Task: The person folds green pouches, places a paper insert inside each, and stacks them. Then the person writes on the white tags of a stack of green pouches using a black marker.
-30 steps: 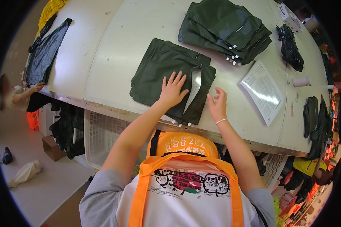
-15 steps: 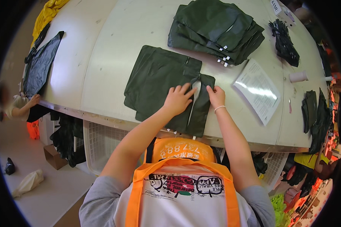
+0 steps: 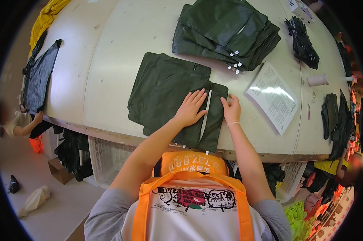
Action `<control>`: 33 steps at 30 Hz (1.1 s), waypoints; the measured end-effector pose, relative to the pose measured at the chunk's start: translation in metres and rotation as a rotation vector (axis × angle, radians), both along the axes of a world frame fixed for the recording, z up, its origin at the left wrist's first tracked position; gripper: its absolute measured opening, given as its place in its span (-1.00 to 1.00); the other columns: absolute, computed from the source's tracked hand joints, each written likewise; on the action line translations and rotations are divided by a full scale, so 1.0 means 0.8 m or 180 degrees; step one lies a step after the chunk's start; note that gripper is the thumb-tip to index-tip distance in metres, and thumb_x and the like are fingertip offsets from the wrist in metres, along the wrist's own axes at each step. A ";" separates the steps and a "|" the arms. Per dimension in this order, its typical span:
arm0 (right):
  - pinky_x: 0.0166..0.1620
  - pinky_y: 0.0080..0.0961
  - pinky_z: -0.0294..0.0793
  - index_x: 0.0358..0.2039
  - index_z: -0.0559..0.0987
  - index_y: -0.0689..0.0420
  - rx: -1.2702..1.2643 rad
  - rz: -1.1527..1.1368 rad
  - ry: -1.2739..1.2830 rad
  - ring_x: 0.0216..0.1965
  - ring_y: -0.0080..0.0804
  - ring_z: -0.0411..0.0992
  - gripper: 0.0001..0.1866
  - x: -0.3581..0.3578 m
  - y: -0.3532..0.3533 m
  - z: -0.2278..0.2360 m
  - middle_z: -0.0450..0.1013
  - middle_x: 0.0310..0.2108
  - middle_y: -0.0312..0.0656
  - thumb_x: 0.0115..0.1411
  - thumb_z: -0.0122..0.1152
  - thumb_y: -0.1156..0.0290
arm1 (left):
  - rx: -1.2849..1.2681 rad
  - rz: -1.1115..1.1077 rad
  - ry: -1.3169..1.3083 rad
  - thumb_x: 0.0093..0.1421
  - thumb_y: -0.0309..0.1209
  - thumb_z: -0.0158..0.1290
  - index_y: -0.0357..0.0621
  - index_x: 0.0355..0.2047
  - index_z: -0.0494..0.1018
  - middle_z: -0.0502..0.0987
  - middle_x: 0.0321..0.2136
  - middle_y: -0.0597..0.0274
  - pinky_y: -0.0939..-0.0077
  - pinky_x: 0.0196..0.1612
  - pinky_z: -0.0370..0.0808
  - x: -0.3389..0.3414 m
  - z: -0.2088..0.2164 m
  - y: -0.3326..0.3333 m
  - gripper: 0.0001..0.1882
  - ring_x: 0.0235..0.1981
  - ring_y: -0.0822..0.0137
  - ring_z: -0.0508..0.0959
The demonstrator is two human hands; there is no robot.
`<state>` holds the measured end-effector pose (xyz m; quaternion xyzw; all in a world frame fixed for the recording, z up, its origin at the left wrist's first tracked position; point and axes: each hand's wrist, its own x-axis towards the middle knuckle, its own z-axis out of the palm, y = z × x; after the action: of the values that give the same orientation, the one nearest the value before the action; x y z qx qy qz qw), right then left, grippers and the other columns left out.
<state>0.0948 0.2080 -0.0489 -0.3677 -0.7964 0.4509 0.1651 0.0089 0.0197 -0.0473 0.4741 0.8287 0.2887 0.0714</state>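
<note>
Dark green fabric (image 3: 161,92) lies at twelve o'clock beneath my flat, outspread left hand (image 3: 191,108); my right hand (image 3: 232,110) is at its three-o'clock edge, whether pinching I cannot tell.

Bench (image 3: 113,48) is pretty bright, glare streaking the white sheet (image 3: 273,96). Fisheye bends straight lines, corners go black, and the far-right rim seems kinda soft.
</note>
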 end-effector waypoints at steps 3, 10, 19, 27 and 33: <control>-0.43 -0.42 0.37 -0.38 0.50 0.28 -0.0371 0.0518 -0.0373 -0.60 -0.35 0.35 -0.67 0.038 -0.016 -0.018 0.46 -0.62 -0.11 0.16 0.28 0.22 | 0.0626 0.0428 -0.0730 0.21 -0.31 0.01 -0.25 0.28 0.11 0.10 0.31 -0.04 0.10 0.33 0.02 -0.012 -0.011 -0.004 -0.34 0.33 -0.02 0.08; -0.46 -0.33 0.30 -0.49 0.38 0.28 -0.0583 0.0708 -0.0211 -0.64 -0.30 0.23 -0.69 0.041 -0.050 -0.006 0.35 -0.66 -0.02 0.24 0.17 0.31 | -0.0072 0.0551 0.0402 0.11 -0.37 0.10 -0.11 0.19 0.25 0.30 0.18 0.16 0.23 -0.01 0.34 -0.035 0.007 0.031 -0.39 -0.02 0.10 0.39; -0.50 -0.32 0.31 -0.38 0.41 0.29 -0.0294 0.0810 -0.0142 -0.65 -0.17 0.27 -0.82 0.027 -0.051 0.001 0.34 -0.65 0.05 0.24 0.12 0.43 | 0.0098 0.1045 -0.0134 -0.02 -0.18 0.21 0.01 -0.06 0.49 0.43 -0.06 0.25 0.21 -0.06 0.31 -0.073 0.007 0.061 -0.52 -0.07 0.13 0.38; -0.48 -0.54 0.30 -0.23 0.47 0.23 -0.1089 0.0896 -0.0120 -0.63 -0.52 0.29 -0.82 0.016 -0.039 -0.003 0.42 -0.65 -0.21 0.22 0.17 0.43 | -0.0563 0.0053 -0.0917 -0.15 0.00 0.32 -0.22 -0.15 0.52 0.58 -0.36 0.11 0.28 -0.05 0.35 -0.115 0.030 0.089 -0.35 -0.22 0.15 0.51; -0.31 -0.55 0.43 -0.13 0.41 0.27 -0.1165 0.0578 0.0660 -0.44 -0.48 0.42 -0.66 0.000 -0.038 -0.012 0.52 -0.36 -0.14 0.16 0.28 0.41 | 0.0023 -0.0717 -0.2294 -0.06 -0.40 0.24 -0.22 -0.12 0.51 0.57 -0.24 0.03 0.37 -0.06 0.46 -0.135 0.026 0.078 -0.57 -0.16 0.22 0.55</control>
<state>0.0949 0.1775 -0.0586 -0.2701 -0.7099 0.6363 0.1352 -0.0992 0.0821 -0.0262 0.4305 0.6922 0.4302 0.3879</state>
